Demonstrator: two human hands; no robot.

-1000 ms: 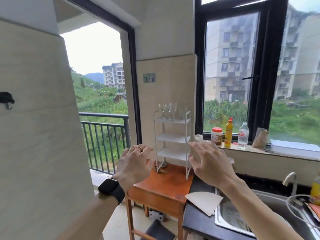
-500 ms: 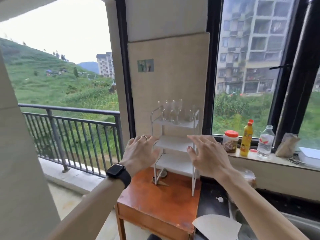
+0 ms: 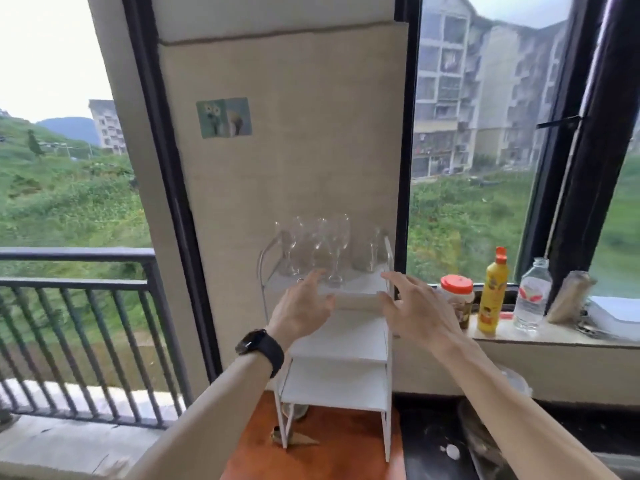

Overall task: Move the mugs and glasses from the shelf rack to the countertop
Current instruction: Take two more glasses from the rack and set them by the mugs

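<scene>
Left hand [image 3: 304, 308] and right hand [image 3: 417, 308] are held spread and empty by the glasses [image 3: 334, 245] atop the shelf rack [image 3: 339, 386], probably so two get grabbed together.

Before me, a white three-tier shelf rack [image 3: 334, 388] stands on a reddish wooden table [image 3: 332, 457]. Clear stemmed glasses [image 3: 335, 244] cluster on its top tier. A dark countertop [image 3: 426, 441] lies just right.
</scene>
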